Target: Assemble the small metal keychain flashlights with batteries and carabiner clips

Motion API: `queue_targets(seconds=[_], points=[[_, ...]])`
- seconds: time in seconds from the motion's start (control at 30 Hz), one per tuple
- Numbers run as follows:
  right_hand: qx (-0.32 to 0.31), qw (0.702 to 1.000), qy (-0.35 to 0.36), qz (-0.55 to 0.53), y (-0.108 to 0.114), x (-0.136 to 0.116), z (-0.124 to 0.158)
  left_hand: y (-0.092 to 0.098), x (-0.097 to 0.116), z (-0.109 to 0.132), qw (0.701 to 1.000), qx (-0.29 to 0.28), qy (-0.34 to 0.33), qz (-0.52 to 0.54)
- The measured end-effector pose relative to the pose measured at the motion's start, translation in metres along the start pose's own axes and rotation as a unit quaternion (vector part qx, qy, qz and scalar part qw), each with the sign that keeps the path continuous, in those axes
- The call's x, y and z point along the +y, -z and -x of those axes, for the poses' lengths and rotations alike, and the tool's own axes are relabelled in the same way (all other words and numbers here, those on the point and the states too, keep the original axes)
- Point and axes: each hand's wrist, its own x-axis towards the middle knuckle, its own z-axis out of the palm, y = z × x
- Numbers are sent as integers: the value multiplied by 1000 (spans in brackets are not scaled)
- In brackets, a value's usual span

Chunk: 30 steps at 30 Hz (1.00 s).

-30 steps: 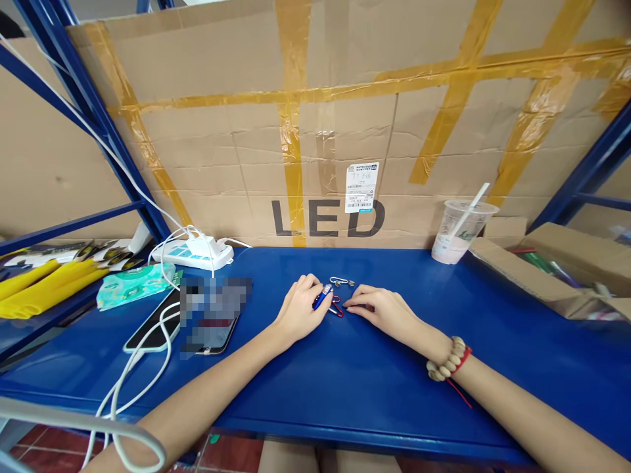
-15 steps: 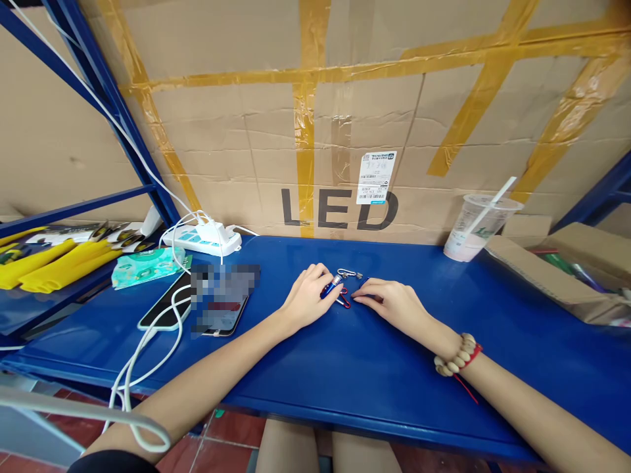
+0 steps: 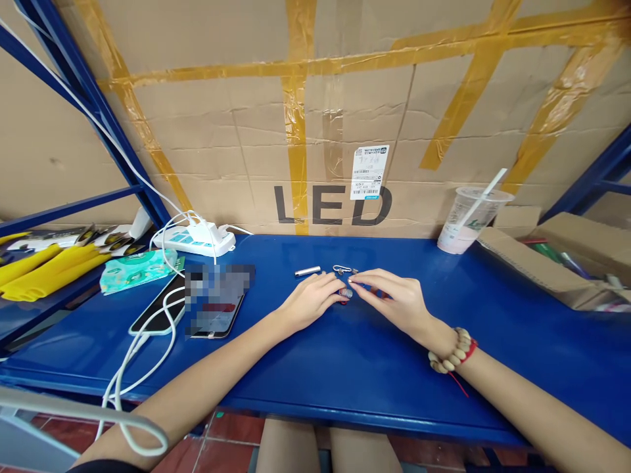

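Note:
My left hand [image 3: 315,301] rests low over the table, fingers closed around a small blue tube, like a mini flashlight body. Only its silver ribbed end [image 3: 346,293] shows now, facing right. A bit of red shows just under that end. Close by on the right, my right hand [image 3: 389,292] has thumb and forefinger tips near each other at the tube's end. A tiny pale thing is at those tips, too small to name. Behind the hands lie a slim silver cylinder [image 3: 307,270] and a silver metal clip [image 3: 342,269].
Two phones with white cables lie left, near a power strip [image 3: 197,240] and a green tissue pack [image 3: 135,270]. A plastic cup with a straw [image 3: 461,226] stands back right beside an open cardboard box [image 3: 552,269]. A large LED carton [image 3: 221,151] backs the blue table [image 3: 296,387].
My left hand has shifted and turned the tube, so its silver end faces right and the silver cylinder behind is visible. My right hand's fingertips have come up close to that end.

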Motion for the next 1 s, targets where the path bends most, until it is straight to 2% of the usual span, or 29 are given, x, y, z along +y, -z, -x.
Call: queue_targets(seconds=[0.37,0.5,0.67,0.83,1.0], points=[[2,999,34,-18,1,-4,1,-1,-2,1,999,-4,30,-23],[-10,997,31,-74,0,-5,-1,-2,-3,1,999,-5,21,-37],[18,994,37,-99,-1,-5,-1,-4,-4,1,999,5,2,-48],[31,995,37,-88,-1,-5,0,-6,-4,1,998,28,-18,-52],[31,997,39,-65,1,-5,0,-5,-3,1,994,102,-33,-21]])
